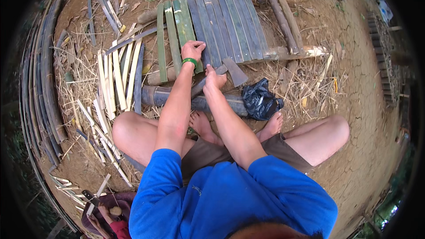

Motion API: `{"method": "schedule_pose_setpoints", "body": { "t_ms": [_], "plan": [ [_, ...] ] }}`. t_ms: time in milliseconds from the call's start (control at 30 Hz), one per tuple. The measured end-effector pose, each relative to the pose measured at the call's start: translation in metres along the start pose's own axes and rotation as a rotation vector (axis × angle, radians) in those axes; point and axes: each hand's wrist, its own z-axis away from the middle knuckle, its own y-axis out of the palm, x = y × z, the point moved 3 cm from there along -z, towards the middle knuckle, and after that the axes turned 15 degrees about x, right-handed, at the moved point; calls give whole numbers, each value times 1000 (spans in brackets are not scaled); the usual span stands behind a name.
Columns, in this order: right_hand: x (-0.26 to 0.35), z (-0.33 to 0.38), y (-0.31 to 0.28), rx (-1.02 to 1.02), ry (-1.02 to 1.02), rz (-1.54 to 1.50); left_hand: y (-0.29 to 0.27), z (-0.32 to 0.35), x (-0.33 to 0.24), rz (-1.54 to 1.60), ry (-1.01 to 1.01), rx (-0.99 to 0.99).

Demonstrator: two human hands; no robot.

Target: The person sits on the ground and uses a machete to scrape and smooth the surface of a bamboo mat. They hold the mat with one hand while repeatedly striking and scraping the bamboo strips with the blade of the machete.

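Observation:
A row of flat split bamboo slats point(226, 24), some grey and some green, lies side by side across two wooden poles. My left hand point(193, 51), with a green bracelet at the wrist, is over the green slats near the row's near end. Its thumb and fingers are drawn together, and whatever they may pinch is too small to make out. Just nearer to me, my right hand point(215, 80) is wrapped round the handle of a hatchet point(235, 72). The hatchet's broad blade points right, beside the slats' near ends.
A thick dark bamboo pole point(155, 96) lies before my bare feet, with a black plastic bag point(261, 99) at its right. Loose pale strips point(118, 77) cover the left ground. Long bamboo poles point(40, 75) lie far left. At lower left, another person's hands point(104, 214) work near a blade.

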Motion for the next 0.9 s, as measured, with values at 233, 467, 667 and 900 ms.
{"method": "schedule_pose_setpoints", "body": {
  "t_ms": [233,467,667,900],
  "plan": [
    [3,-3,-2,60,-13,-29,0,12,-7,198,30,133],
    [24,20,-46,163,25,-106,8,46,9,222,35,141],
    [32,16,-66,315,79,-12,15,63,-1,36,146,-169],
    [24,20,-57,319,87,-11,17,64,-7,81,56,-125]
  ]
}}
